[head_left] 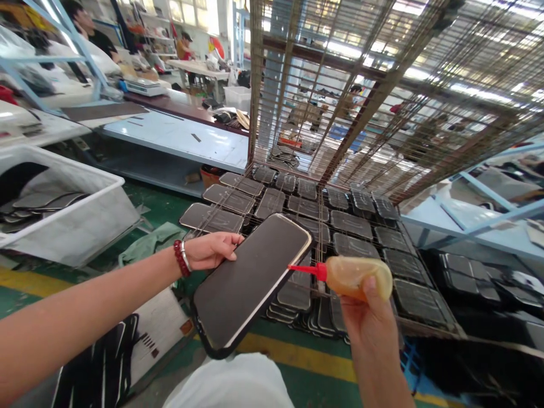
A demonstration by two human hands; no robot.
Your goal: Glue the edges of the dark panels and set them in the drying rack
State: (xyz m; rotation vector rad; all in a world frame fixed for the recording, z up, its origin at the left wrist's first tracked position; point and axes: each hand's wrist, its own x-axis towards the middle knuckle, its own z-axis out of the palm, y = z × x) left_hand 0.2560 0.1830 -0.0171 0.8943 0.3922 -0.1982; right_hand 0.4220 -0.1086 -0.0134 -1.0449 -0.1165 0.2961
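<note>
Nearest the wearer, the right hand (369, 317) is closed around a soft amber squeeze bottle (359, 276), thumb pressed on its belly. Its red nozzle (306, 268) points to 9 o'clock and touches, or all but touches, the right edge of a dark flat panel (250, 280).

The left hand (210, 250), at 10 o'clock from the bottle, pinches the panel by its upper left edge only. The panel hangs tilted over the floor, unsupported below.

Risks, as judged:
- The one-edge pinch may let the panel pivot or slip under nozzle pressure.
- Too hard a squeeze would flood the pale rim and run onto the dark face.
- On a tilted panel, fluid may creep toward the low corner at 7 o'clock.
- A drip off the nozzle would land on the finished pieces below.

Beyond, at 12 to 2 o'clock, a wire rack (361, 102) carries rows of similar dark panels (306, 207). At 9 o'clock stands a white bin (85, 221). Farther, at 11 o'clock, a table (178, 136).
</note>
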